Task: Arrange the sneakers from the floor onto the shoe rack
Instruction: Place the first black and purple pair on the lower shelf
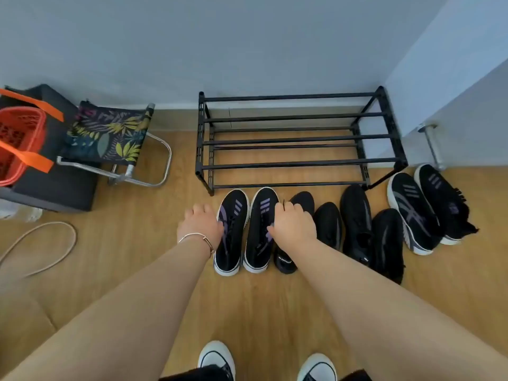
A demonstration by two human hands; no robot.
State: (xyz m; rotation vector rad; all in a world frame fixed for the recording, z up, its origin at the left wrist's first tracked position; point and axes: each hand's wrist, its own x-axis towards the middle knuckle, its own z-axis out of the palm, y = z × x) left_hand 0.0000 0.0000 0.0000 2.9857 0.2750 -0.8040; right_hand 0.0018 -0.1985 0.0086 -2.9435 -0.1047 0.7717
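Observation:
A black two-tier shoe rack [299, 164] stands bare against the wall. In front of it, several black sneakers lie in a row on the wooden floor. The leftmost pair has purple stripes and white soles: the left sneaker [233, 235] and the right sneaker [261, 213]. My left hand [199, 224] rests at the outer side of the left one, fingers curled down, thumb touching it. My right hand [292, 224] lies over the right one's outer edge, thumb on its upper. Both sneakers sit on the floor. All-black sneakers [356, 215] and a grey-striped pair [412, 210] follow to the right.
A folding stool [110, 133] with a leaf-print seat stands left of the rack. Beside it is a dark box [55, 182] holding a red basket [19, 141]. A cable loop [41, 243] lies on the floor. A white cabinet [453, 105] flanks the rack's right side.

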